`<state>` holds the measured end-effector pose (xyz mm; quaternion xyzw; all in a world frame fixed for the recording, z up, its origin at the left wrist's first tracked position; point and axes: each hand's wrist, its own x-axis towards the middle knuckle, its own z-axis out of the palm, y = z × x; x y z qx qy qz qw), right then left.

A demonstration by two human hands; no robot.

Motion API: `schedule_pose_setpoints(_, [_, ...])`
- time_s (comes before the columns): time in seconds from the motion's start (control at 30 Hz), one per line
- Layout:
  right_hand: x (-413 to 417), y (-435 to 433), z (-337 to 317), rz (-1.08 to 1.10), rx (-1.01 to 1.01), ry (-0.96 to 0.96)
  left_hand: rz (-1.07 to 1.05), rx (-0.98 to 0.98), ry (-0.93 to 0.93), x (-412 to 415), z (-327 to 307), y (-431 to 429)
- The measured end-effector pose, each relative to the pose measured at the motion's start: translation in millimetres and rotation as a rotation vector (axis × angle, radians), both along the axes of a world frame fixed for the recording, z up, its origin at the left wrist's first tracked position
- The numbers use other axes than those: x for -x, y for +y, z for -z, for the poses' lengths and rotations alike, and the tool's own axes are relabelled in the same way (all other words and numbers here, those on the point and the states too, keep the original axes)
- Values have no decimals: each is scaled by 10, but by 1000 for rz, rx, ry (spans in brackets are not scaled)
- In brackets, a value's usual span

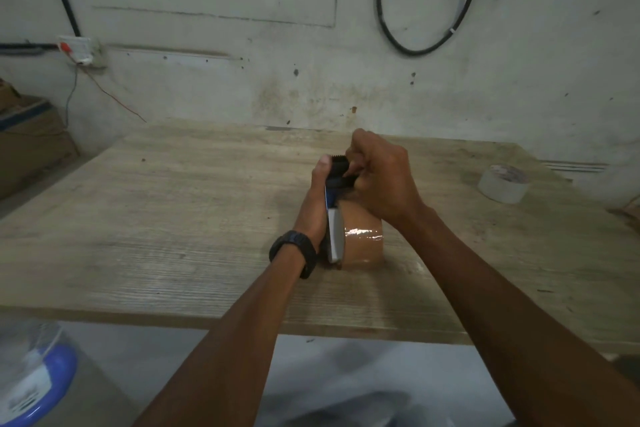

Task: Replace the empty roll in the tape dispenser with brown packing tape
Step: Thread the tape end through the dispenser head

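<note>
Gripping dispenser frame, left hand closed round it; right hand pinched at toothed far end (tape tip hidden), brown roll seated nearer wearer.

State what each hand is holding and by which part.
Both hold the tape dispenser: left hand along its side frame, right hand at its toothed front end, above the brown tape roll.
</note>
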<state>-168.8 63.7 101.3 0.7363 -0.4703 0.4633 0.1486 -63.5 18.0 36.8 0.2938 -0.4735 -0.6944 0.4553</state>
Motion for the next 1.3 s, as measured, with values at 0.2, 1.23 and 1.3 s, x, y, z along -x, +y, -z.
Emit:
schedule_pose_setpoints(0.2, [63,-14,-33,45,-182,-59,-30,17,15,-52,12,-11])
schedule_pose_setpoints(1.23, [-40,-73,100,296,-107,200,59,176,-216,-190,-148,47])
schedule_pose_setpoints(1.3, [-39,-78,95,284,-93,201,40,149,-205,-204,-171,65])
